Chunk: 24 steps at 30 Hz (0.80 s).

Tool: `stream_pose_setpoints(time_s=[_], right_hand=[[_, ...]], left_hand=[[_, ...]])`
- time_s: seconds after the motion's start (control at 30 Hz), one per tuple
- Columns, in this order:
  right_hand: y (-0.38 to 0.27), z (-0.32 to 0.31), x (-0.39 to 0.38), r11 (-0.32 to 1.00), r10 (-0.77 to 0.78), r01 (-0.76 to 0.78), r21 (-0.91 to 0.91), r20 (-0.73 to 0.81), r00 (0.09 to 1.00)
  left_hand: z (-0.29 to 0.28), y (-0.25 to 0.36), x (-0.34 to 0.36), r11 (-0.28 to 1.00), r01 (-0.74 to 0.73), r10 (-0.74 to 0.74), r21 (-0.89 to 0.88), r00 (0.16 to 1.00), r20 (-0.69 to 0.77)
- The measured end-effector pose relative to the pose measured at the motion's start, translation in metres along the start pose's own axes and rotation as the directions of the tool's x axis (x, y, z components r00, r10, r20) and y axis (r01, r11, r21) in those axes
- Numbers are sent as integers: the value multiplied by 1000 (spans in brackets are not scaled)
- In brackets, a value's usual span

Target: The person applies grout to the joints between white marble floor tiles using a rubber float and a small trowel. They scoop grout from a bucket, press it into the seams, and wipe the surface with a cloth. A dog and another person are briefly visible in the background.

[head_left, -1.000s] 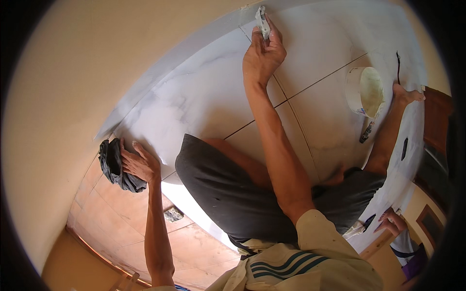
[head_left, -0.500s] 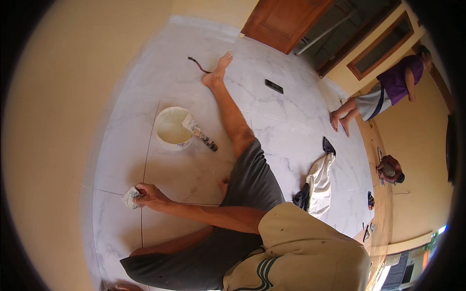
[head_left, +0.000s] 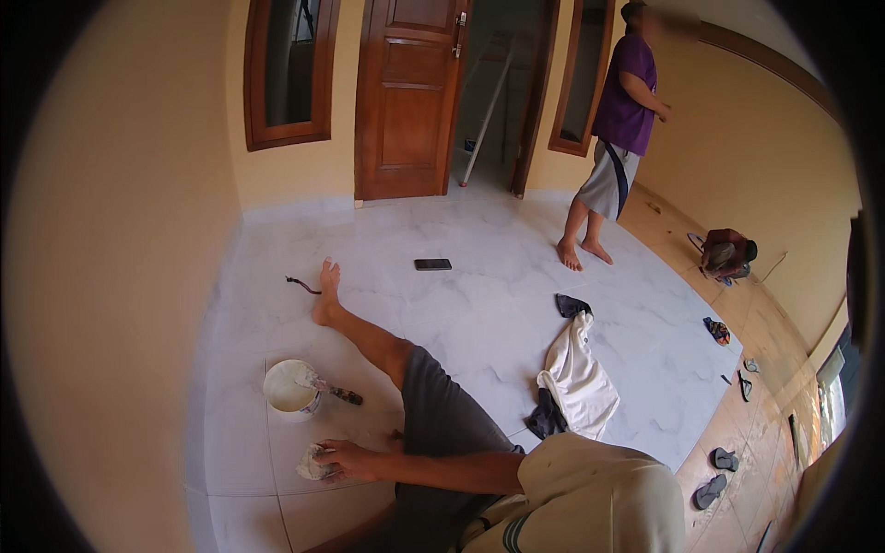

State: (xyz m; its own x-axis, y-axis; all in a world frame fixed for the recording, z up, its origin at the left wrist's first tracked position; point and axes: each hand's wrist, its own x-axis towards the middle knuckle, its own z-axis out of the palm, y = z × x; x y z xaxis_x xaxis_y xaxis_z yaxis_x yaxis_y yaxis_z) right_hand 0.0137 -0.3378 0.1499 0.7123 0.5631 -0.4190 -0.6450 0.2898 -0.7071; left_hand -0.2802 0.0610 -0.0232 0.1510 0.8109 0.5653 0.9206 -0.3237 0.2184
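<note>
My right hand (head_left: pixel 346 460) reaches left across my lap, low over the tiled floor near the wall. Its fingers are closed round a crumpled whitish wad (head_left: pixel 314 463), smeared and creased; whether it is cloth or paper I cannot make out. Just beyond the hand stands a small white bucket (head_left: pixel 289 414) with a pale, creamy substance inside. Across its rim rests a putty knife (head_left: pixel 347 395), blade over the bucket and dark, spattered handle sticking out to the right. My left hand is out of the picture.
A phone (head_left: pixel 432 264) and a dark cord (head_left: pixel 302 285) lie near my outstretched foot. A white-and-black garment (head_left: pixel 578 373) is spread to the right. A person in purple (head_left: pixel 627 101) stands by the doorway; another person (head_left: pixel 726 255) crouches farther off. Sandals (head_left: pixel 710 492) lie at lower right.
The view has swung up and turned, bringing the whole door and window into sight. My right hand keeps hold of the wad and now appears closer to the bucket.
</note>
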Motion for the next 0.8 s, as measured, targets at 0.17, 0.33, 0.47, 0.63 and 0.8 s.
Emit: stream_pose_setpoints(time_s=[0.17,0.33,0.47,0.63,0.8], right_hand=[[-30,56,36,977,-174,194,-92,193,966],[-53,167,42,959,-256,274,-68,199,946],[0,181,64,967,-200,224,-123,177,964],[102,224,119,956,-238,244,-160,61,969],[167,243,191,898,-422,395,-196,-121,899]], left_hand=[[7,-55,-24,988,-18,5,154,997,83],[5,-117,5,860,59,-159,507,975,156],[-20,-81,-3,954,139,-210,264,942,263],[-39,-86,-11,972,139,-177,188,963,204],[-48,-69,-7,955,244,-291,171,890,352]])
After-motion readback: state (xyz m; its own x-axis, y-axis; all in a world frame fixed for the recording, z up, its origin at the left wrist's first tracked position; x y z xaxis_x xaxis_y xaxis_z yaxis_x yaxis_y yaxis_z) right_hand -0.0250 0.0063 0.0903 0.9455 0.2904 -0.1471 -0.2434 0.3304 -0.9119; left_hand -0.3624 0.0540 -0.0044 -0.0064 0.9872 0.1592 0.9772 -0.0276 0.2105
